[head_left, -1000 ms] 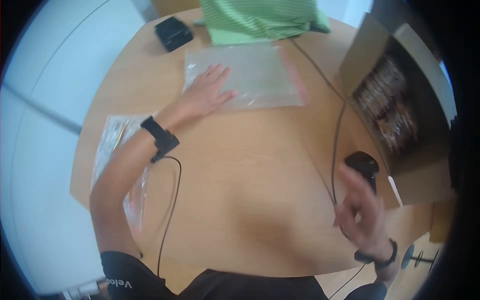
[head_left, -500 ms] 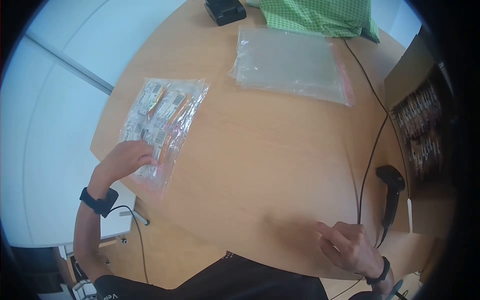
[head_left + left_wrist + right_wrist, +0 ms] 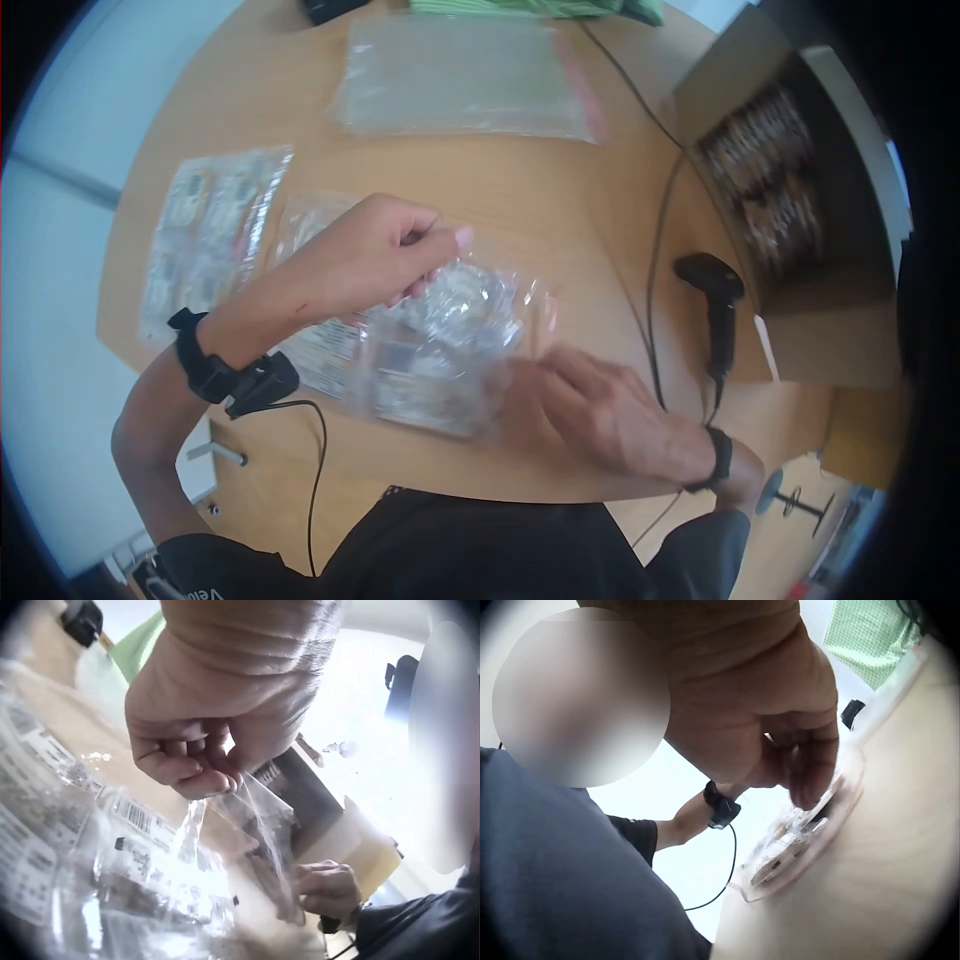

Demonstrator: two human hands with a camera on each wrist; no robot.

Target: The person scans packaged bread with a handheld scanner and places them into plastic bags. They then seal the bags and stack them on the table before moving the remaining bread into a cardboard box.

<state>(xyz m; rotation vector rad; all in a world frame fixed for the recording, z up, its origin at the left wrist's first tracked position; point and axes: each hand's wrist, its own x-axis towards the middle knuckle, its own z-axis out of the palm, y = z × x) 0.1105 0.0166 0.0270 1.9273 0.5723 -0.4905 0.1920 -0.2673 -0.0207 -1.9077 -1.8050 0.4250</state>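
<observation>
A clear plastic bag (image 3: 425,385) with several labelled packets inside lies across the front middle of the table. My left hand (image 3: 375,255) is over it, thumb and fingers pinching its film; in the left wrist view the plastic stretches taut down from those fingertips (image 3: 214,782). At the bag's right end my right hand (image 3: 620,420), blurred in the head view, has curled fingers on its edge. The right wrist view shows these fingers (image 3: 810,776) at the bag's pink-edged mouth. Another clear bag of labelled packets (image 3: 195,230) lies to the left.
Flat clear bags (image 3: 450,75) lie stacked at the back, before a green checked cloth (image 3: 530,6). A cardboard box (image 3: 850,340) holding rows of packets stands open on the right. Beside it lie a black barcode scanner (image 3: 715,290) and its cable (image 3: 662,240). A wrist cable (image 3: 322,450) hangs at the left.
My left hand went from the back bags to the filled bags at left, then right to the middle with one filled bag. My right hand has moved left to that bag's edge.
</observation>
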